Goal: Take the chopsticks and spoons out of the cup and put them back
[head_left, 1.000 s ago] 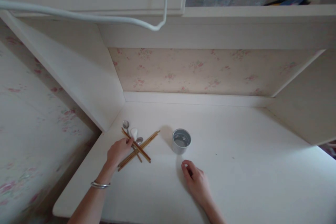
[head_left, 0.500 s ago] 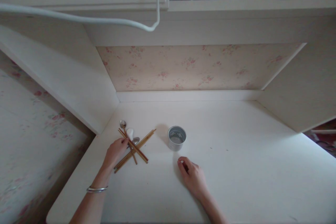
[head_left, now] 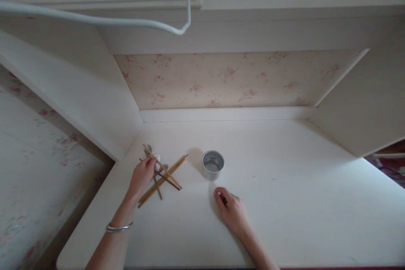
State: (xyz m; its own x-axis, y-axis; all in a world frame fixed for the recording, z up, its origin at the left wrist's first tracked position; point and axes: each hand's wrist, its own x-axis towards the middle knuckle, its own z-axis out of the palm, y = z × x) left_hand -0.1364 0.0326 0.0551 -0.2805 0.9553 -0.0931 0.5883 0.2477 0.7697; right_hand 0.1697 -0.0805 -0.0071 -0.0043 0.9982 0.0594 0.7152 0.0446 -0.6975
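In the head view, a loose heap of thin brown wooden chopsticks point(head_left: 166, 176) is seen at the near left of the white desk top point(head_left: 284, 202), close to the corner of the cabinet side. The sticks lie crossed over one another, so single ones can only be had by pinching. A small white ceramic spoon point(head_left: 157, 158) and a metal spoon point(head_left: 165, 168) are partly buried among them.

The left hand point(head_left: 141, 176), with a silver bangle point(head_left: 119, 228) on its wrist, is laid over the near-left end of the heap. Its fingers point(head_left: 149, 163) are closed to a narrow pinch on one or two sticks, whose far ends appear raised off the desk.

A short grey metal cup with a perforated bottom point(head_left: 213, 164) stands upright, mouth up, just right of the heap and apart from both hands, within easy reach of either.

The right hand point(head_left: 233, 211) is rested palm down near the cup's front, seemingly as a support. Its fingers point(head_left: 220, 195) are loosely curled, and nothing is seen in their grasp.
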